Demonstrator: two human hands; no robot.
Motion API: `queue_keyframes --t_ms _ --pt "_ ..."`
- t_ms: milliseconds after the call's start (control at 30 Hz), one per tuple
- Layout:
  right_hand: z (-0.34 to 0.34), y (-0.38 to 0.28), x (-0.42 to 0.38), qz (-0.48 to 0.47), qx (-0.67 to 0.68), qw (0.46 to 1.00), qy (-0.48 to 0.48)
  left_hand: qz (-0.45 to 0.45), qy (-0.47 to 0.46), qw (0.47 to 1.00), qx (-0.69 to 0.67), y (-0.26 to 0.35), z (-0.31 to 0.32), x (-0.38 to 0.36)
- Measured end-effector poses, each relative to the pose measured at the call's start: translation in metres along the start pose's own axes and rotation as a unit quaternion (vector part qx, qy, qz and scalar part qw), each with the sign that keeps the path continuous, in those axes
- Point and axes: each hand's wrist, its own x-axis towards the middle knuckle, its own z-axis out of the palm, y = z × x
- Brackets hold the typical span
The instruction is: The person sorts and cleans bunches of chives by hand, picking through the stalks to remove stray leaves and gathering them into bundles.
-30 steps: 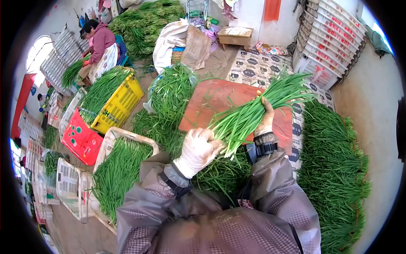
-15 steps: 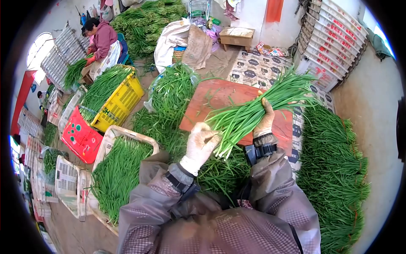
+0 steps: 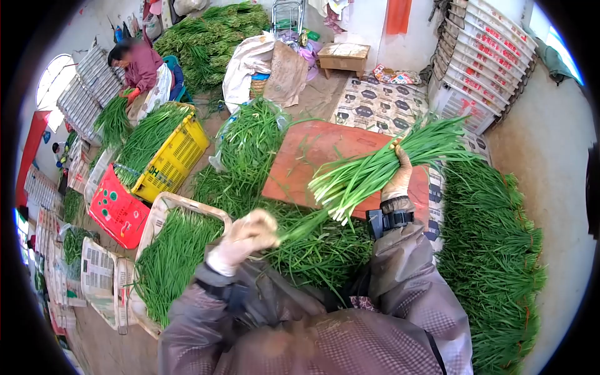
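My right hand (image 3: 400, 172), in a soiled light glove, is wrapped round a bunch of garlic chives (image 3: 369, 172) above the red board. The pale cut ends point down and left, and the green leaves spread to the upper right. Lower and to the left, my gloved left hand (image 3: 253, 232) is blurred by motion. Its fingers are pinched on a few thin chive leaves (image 3: 303, 226), which trail to the right, below the bunch. Loose chive leaves (image 3: 331, 256) lie heaped beneath both hands.
The red board (image 3: 306, 153) lies ahead. A pale crate (image 3: 187, 199) of chives, a yellow crate (image 3: 172, 159) and a red crate (image 3: 119, 209) stand left. Chive bundles (image 3: 487, 262) line the right wall near stacked white crates (image 3: 481, 62). A person (image 3: 144, 69) sits far left holding chives.
My left hand has pulled away from the bunch's cut ends, down and to the left, with thin leaves in its fingers. My right hand still holds the bunch, shifted slightly right.
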Motion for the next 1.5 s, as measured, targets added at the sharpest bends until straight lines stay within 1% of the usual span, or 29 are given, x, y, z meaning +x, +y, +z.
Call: queue_keyframes --t_ms 33,67,100,133,167,233,267,300,333,367,433,500,533,633,667,767,800,900,933,967,1033,1100,1133,1167,1233,1267,1367,1433,1500 --pt "-0.003 -0.004 0.002 -0.006 0.003 1.0 0.007 -0.105 -0.068 0.991 -0.044 -0.002 -0.015 -0.011" --pt "-0.007 -0.007 0.006 -0.012 0.006 1.0 0.013 -0.115 -0.103 0.987 0.044 -0.017 -0.03 -0.02" --pt "-0.006 -0.008 0.007 -0.017 0.01 1.0 0.019 -0.103 -0.131 0.951 0.26 -0.014 -0.037 -0.021" --pt "-0.006 -0.01 0.006 -0.022 -0.009 1.0 0.02 -0.084 -0.158 0.868 0.463 -0.01 -0.043 -0.021" --pt "-0.004 -0.009 0.006 -0.018 -0.01 1.0 0.005 -0.047 -0.142 0.815 0.56 -0.01 -0.041 -0.021" --pt "0.003 -0.006 0.002 -0.007 -0.013 1.0 -0.021 0.078 -0.044 0.897 0.433 -0.007 -0.028 0.001" --pt "0.008 -0.003 -0.003 -0.002 -0.02 0.999 -0.032 0.059 -0.024 0.952 0.3 -0.007 -0.017 0.013" --pt "0.009 0.001 -0.003 0.007 -0.017 0.999 -0.039 0.092 -0.029 0.951 0.293 0.003 -0.007 0.028" --pt "0.008 0.006 -0.002 0.016 -0.015 0.999 -0.046 0.102 0.012 0.961 0.257 0.003 0.007 0.041" --pt "0.007 0.011 -0.001 0.024 -0.012 0.998 -0.053 0.13 0.011 0.95 0.282 0.015 0.019 0.052" --pt "0.012 0.017 -0.007 0.036 -0.029 0.997 -0.065 0.148 0.002 0.939 0.31 0.027 0.041 0.068" --pt "0.018 0.021 -0.015 0.051 -0.042 0.996 -0.06 0.183 0.016 0.893 0.41 0.027 0.054 0.08" --pt "0.018 0.024 -0.014 0.061 -0.034 0.995 -0.074 0.167 0.042 0.918 0.356 0.018 0.061 0.087" --pt "0.021 0.026 -0.018 0.063 -0.058 0.993 -0.082 0.085 0.022 0.941 0.327 0.011 0.06 0.095" --pt "0.021 0.028 -0.018 0.063 -0.056 0.993 -0.084 0.08 0.032 0.953 0.289 0.0 0.06 0.098" --pt "0.019 0.034 -0.017 0.096 -0.064 0.989 -0.093 -0.018 0.017 0.993 0.112 0.01 0.058 0.1" --pt "0.016 0.037 -0.016 0.108 -0.056 0.988 -0.097 -0.011 0.008 0.995 0.101 0.018 0.058 0.099" --pt "0.016 0.04 -0.016 0.117 -0.074 0.986 -0.093 -0.04 -0.043 0.995 -0.075 0.04 0.058 0.083" --pt "0.014 0.042 -0.015 0.11 -0.07 0.988 -0.088 -0.016 -0.068 0.994 -0.083 0.043 0.054 0.077" --pt "0.013 0.041 -0.014 0.111 -0.06 0.989 -0.077 -0.037 -0.087 0.994 -0.058 0.049 0.049 0.067" --pt "0.011 0.038 -0.012 0.11 -0.039 0.991 -0.058 0.063 -0.141 0.988 -0.023 0.049 0.035 0.047" --pt "0.009 0.035 -0.01 0.086 -0.042 0.994 -0.048 0.085 -0.278 0.957 -0.01 0.053 0.018 0.03" --pt "0.009 0.035 -0.008 0.079 -0.034 0.995 -0.046 0.037 -0.341 0.939 -0.032 0.046 0.011 0.023" --pt "0.008 0.035 -0.006 0.07 -0.026 0.996 -0.043 -0.069 -0.347 0.935 -0.004 0.04 0.009 0.016" --pt "0.013 0.035 -0.008 0.068 -0.018 0.996 -0.05 -0.215 -0.273 0.937 0.027 0.034 0.012 0.015" --pt "0.015 0.036 -0.009 0.07 -0.015 0.996 -0.054 -0.179 -0.265 0.947 -0.029 0.006 0.01 0.014" --pt "0.02 0.037 -0.014 0.064 -0.015 0.996 -0.06 -0.222 -0.169 0.948 -0.151 -0.005 0.045 0.022" --pt "0.021 0.04 -0.014 0.059 -0.022 0.996 -0.065 -0.234 -0.123 0.931 -0.251 -0.002 0.063 0.025" --pt "0.023 0.043 -0.016 0.058 -0.023 0.996 -0.07 -0.242 -0.079 0.919 -0.3 -0.018 0.07 0.031"
